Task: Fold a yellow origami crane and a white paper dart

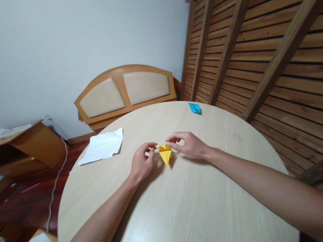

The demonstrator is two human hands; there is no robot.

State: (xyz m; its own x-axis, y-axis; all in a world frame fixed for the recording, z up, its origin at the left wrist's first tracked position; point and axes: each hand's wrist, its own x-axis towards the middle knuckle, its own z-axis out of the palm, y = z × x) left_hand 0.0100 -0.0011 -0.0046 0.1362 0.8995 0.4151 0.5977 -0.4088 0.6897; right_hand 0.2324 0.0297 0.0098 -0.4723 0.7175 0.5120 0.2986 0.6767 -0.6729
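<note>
Forearms (104, 223) span table (179, 222); left hand (143, 159) and right hand (191, 145) pinch small yellow origami (165, 155), triangular flap (166, 159) pointing cameraward, darker fold above.

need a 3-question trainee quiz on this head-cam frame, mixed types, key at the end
1. Which colour is the folded paper piece between the left hand and the right hand? A) white B) yellow C) green
2. True or false: the blue folded paper lies nearer the far edge of the table than the piece between the hands.
3. Fill in: the white paper lying on the table is on the person's ____ side.

Key: 1. B; 2. true; 3. left
</note>
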